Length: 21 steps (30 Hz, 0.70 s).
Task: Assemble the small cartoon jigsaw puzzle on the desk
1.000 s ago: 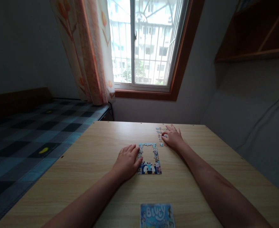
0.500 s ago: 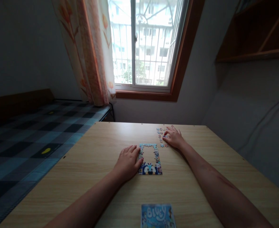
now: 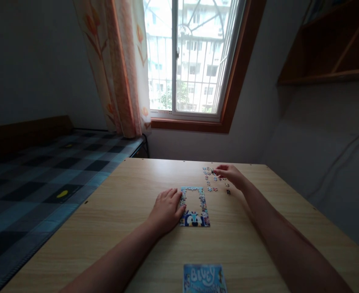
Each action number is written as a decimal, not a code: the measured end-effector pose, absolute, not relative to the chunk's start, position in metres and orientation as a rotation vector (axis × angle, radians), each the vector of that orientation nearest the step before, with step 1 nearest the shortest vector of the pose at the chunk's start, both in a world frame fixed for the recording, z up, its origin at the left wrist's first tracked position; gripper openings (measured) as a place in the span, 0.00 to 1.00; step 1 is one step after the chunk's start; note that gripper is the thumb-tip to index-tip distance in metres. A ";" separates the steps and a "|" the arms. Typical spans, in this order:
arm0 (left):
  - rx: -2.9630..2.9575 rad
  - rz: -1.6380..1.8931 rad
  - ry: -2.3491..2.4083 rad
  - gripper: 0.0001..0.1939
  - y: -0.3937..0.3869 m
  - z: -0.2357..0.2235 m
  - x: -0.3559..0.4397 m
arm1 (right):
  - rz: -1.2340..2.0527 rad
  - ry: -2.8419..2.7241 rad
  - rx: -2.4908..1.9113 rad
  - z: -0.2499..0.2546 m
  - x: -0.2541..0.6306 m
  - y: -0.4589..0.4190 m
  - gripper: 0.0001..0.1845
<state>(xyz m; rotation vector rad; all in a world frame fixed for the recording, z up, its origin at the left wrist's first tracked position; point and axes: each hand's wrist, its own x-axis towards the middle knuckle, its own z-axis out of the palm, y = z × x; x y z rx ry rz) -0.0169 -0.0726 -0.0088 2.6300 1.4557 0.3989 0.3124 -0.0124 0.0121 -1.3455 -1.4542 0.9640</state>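
Observation:
A partly assembled jigsaw puzzle (image 3: 194,220) lies on the table, with a joined border, a blue dog face along its near edge and bare wood in its middle. My left hand (image 3: 166,209) rests flat at its left side, fingers stretched out, fingertips and thumb touching the border. Beyond it to the right, several loose puzzle pieces (image 3: 209,189) are spread out. Over them my right hand (image 3: 230,175) pinches a small dark puzzle piece (image 3: 213,171) between thumb and fingertips. The pieces under that hand are partly hidden.
A blue box (image 3: 204,278) lettered "Bluey" lies at the near edge of the wooden table (image 3: 124,244). A bed with a checked cover (image 3: 84,162) stands on the left. Behind the table are a window (image 3: 198,61) and a curtain (image 3: 118,69); a shelf (image 3: 326,77) hangs at right.
My right hand has lifted a little off the loose pieces and turned, now pinching a dark piece. More loose pieces show beneath it. My left hand stays at the puzzle; the view shifted slightly.

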 end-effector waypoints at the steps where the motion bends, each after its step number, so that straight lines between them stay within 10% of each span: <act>1: 2.628 0.402 1.458 0.27 -0.073 -0.009 -0.017 | 1.040 -1.404 -1.310 0.016 0.310 -0.014 0.22; 21: 2.602 1.088 1.220 0.16 -0.069 -0.014 -0.016 | 1.293 -1.429 -1.131 0.067 0.233 -0.081 0.19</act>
